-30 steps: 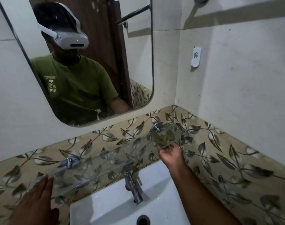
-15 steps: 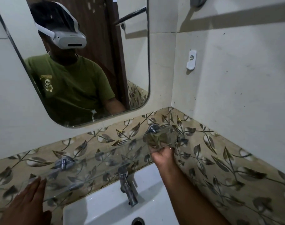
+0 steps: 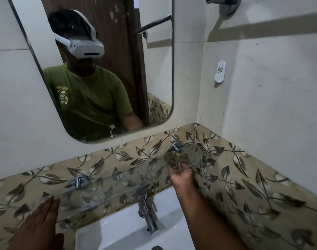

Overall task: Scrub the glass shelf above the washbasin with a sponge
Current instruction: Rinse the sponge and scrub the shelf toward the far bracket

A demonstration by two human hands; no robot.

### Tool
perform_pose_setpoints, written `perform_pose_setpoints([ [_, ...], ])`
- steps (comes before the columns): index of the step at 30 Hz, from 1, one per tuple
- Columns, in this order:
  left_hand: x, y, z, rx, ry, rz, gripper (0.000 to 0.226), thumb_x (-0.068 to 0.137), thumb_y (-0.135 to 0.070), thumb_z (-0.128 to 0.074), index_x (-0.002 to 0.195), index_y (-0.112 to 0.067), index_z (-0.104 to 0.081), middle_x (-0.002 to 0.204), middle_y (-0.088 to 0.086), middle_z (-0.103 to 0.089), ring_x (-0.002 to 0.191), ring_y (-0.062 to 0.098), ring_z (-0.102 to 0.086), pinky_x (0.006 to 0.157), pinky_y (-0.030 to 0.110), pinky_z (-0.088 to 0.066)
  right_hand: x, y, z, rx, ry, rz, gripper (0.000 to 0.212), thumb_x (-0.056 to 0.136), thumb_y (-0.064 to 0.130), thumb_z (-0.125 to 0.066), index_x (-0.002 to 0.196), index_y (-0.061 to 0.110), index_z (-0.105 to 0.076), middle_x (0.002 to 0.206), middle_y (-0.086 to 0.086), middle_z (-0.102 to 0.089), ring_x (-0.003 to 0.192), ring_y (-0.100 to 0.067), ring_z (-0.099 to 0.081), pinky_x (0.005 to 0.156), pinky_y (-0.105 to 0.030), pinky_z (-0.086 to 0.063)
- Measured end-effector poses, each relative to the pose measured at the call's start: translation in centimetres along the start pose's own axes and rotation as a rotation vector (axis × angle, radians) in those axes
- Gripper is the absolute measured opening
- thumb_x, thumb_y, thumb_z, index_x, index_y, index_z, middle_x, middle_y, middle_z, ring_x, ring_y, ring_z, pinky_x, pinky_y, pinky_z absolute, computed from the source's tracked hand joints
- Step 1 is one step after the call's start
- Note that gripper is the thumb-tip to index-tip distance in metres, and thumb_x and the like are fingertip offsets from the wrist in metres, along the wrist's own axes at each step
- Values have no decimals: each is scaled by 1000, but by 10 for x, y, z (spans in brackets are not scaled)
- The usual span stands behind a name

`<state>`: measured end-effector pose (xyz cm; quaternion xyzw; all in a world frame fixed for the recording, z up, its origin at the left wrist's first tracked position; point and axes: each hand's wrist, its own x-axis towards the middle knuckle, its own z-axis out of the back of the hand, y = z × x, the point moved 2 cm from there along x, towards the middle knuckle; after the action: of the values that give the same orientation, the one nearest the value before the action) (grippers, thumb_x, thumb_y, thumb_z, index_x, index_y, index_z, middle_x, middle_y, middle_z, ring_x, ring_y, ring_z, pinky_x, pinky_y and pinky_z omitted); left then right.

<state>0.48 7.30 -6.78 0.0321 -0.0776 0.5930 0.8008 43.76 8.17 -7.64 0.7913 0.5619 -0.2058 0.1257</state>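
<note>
Clear glass shelf [image 3: 107,184] on chrome wall brackets [image 3: 78,181], sponge [image 3: 177,156] on right end

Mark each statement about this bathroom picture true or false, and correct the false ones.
1. The right hand is at the glass shelf's right end. True.
2. The left hand grips the tap. False: it lies flat, fingers outstretched, at the shelf's left end.
3. The mirror hangs above the shelf. True.
4. Water runs from the tap. False: none is visible.
5. The washbasin is black. False: it is white.
</note>
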Motion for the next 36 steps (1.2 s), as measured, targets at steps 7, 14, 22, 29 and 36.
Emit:
perform_pose_setpoints([
  [7,0,-7,6,24,-37,7,119,8,-17,-87,122,3,-62,127,25,-61,113,33,-55,84,56,-50,5,-7,13,-97,40,-34,32,97,13,-40,112,-3,-64,97,-28,-71,85,-42,-70,69,-51,-60],
  [14,-2,-9,9,68,-55,0,115,11,-15,-85,122,2,-63,127,24,-62,107,42,-63,83,58,-51,15,66,18,-101,-76,132,41,99,15,-39,136,12,-56,131,-15,-62,128,-28,-54,114,-37,-37],
  [22,-2,-4,6,29,-117,-17,114,12,-14,-84,122,2,-62,127,23,-61,117,28,-45,85,55,-48,13,71,8,-85,49,100,42,88,7,-47,128,0,-60,124,-25,-65,113,-40,-60,100,-53,-45],
  [29,-2,-10,10,19,-106,1,115,11,-11,-86,123,3,-61,126,24,-62,115,27,-46,82,56,-49,17,82,22,-53,57,147,34,99,14,-41,126,3,-59,106,-20,-71,104,-33,-63,89,-44,-49],
  [36,0,-3,4,0,-48,-8,117,15,-15,-77,128,2,-56,132,24,-58,114,30,-47,79,52,-50,11,76,15,-162,47,168,48,78,5,-60,126,7,-62,105,-22,-73,94,-36,-71,74,-45,-59],
])
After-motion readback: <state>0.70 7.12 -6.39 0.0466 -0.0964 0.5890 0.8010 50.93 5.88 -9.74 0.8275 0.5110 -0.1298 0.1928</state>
